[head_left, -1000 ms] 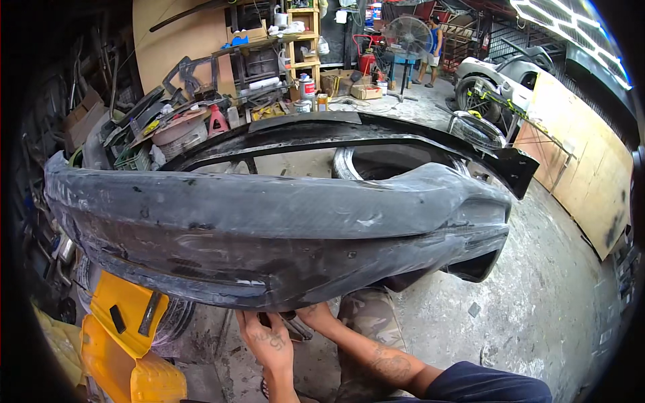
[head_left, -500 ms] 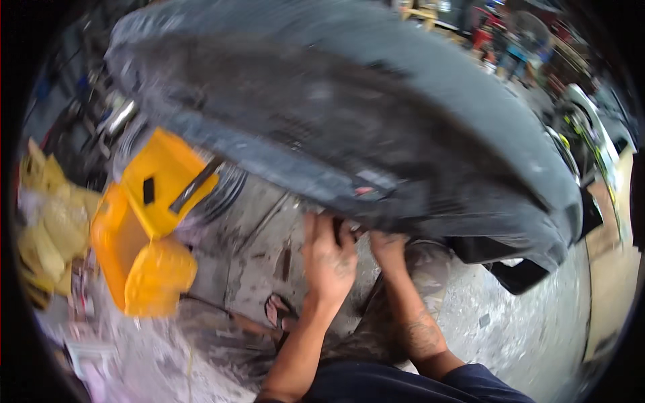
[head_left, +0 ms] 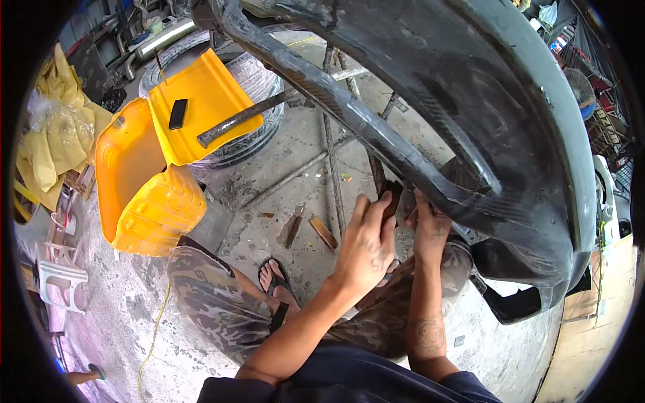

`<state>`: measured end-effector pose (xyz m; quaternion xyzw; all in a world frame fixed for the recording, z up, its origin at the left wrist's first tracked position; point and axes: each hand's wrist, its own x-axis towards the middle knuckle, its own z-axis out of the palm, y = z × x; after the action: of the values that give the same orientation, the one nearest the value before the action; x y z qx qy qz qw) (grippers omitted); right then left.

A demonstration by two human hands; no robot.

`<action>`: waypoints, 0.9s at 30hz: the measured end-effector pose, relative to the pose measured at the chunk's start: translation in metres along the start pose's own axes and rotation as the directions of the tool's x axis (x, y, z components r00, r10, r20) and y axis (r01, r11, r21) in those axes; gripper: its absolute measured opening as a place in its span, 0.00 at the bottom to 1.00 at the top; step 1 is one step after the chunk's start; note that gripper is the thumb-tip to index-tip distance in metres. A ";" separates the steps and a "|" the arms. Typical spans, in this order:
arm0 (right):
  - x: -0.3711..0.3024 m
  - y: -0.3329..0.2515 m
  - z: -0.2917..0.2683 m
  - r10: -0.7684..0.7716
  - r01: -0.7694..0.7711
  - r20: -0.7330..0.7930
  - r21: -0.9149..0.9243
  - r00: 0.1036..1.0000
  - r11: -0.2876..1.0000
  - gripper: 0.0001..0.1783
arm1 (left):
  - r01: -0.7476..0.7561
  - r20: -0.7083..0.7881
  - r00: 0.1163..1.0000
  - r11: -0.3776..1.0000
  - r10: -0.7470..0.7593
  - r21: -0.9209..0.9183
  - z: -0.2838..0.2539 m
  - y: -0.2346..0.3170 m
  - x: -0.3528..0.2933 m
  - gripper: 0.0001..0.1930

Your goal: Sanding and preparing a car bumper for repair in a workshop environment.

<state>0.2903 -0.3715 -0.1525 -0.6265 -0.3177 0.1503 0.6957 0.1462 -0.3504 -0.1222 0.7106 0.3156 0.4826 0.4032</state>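
A large dark grey car bumper (head_left: pixel 517 134) with carbon-weave patches and dusty, scuffed surfaces spans the upper right, its lower edge close to my knees. My left hand (head_left: pixel 366 245) is closed around a small dark brown strip (head_left: pixel 392 199), held beside the bumper's near edge; the strip's exact kind does not show. Just right of it, my right hand (head_left: pixel 431 230) has its fingers curled at the bumper's edge, with the fingertips partly hidden. A metal stand (head_left: pixel 329 151) of thin bars shows below the bumper.
On the left, a cut yellow plastic container (head_left: pixel 158 218) holds cloudy liquid. Its yellow flap (head_left: pixel 211 87) carries a black phone (head_left: pixel 178 114) and lies over stacked tyres (head_left: pixel 259 124). Brown scraps (head_left: pixel 323 233) lie on the concrete floor. A white stool (head_left: pixel 62 277) stands farther left.
My view has shifted, so the bumper sits farther right and higher. My left hand has come away from the bumper's underside, and the brown strip now shows in it.
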 end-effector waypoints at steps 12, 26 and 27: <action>0.003 -0.008 -0.013 -0.092 0.101 0.059 -0.177 0.994 0.979 0.16 | -0.143 -0.042 0.988 0.984 0.148 0.111 0.043 -0.008 0.028 0.12; -0.006 0.041 -0.012 -0.152 0.178 0.101 -0.346 0.983 0.921 0.11 | -0.102 0.038 0.994 0.992 0.100 0.074 0.032 0.006 0.033 0.18; -0.006 0.040 -0.008 -0.285 0.292 0.080 -0.400 0.955 0.868 0.12 | -0.054 -0.039 0.998 0.998 0.053 -0.024 0.030 0.013 0.029 0.18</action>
<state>0.2980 -0.3743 -0.1925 -0.7018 -0.4381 -0.0193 0.5614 0.1848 -0.3403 -0.1041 0.7042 0.2980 0.5106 0.3931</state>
